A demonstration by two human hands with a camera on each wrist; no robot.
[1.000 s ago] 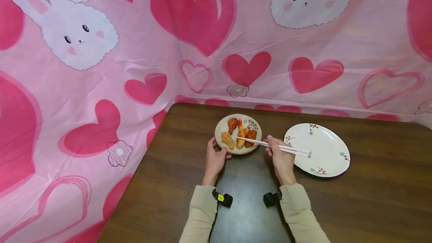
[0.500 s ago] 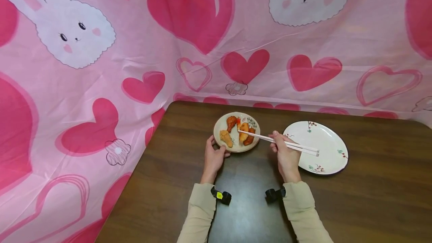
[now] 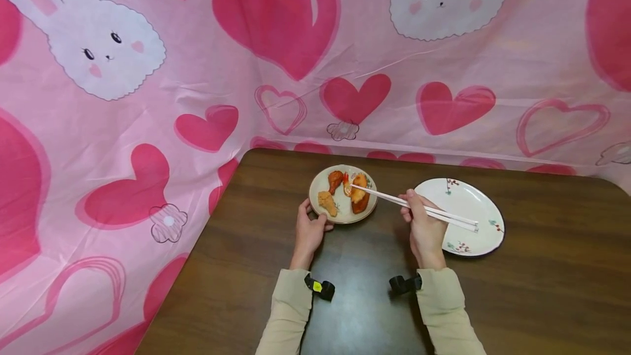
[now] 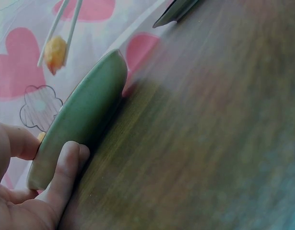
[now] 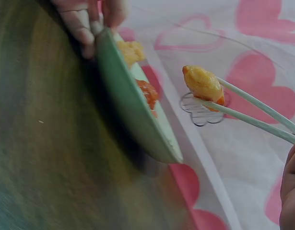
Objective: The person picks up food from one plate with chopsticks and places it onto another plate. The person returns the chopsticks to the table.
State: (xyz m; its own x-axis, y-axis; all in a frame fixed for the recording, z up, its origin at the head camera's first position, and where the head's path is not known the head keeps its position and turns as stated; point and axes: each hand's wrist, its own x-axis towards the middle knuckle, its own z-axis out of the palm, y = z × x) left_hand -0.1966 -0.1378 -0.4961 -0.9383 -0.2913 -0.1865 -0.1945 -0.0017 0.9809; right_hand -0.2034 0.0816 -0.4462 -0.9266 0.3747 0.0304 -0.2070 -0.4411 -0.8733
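Observation:
My left hand (image 3: 309, 234) grips the near-left rim of a small round plate (image 3: 319, 182), and its green outer side (image 4: 85, 105) shows in the left wrist view. My right hand (image 3: 425, 232) holds a pair of white chopsticks (image 3: 389, 197). Pinched between the tips is a golden-yellow fried piece (image 5: 203, 85) with an orange underside, raised above the plate in both wrist views. On the plate lie a brown drumstick (image 3: 335, 181), a pale fried chicken piece (image 3: 327, 204), a red-tailed shrimp-like piece (image 3: 346, 184) and a dark orange-brown piece (image 3: 360, 205), partly covered by the held piece.
A larger white oval plate (image 3: 475, 207) with a dark rim and sprig patterns stands to the right, partly behind my right hand. The brown wooden table (image 3: 552, 245) meets a pink cloth (image 3: 296, 59) printed with hearts and rabbits at the back and left.
The golden-yellow piece has shifted right and up off its place among the other food, caught by the chopsticks. My right hand has moved a little rightward; the left hand keeps its hold on the plate.

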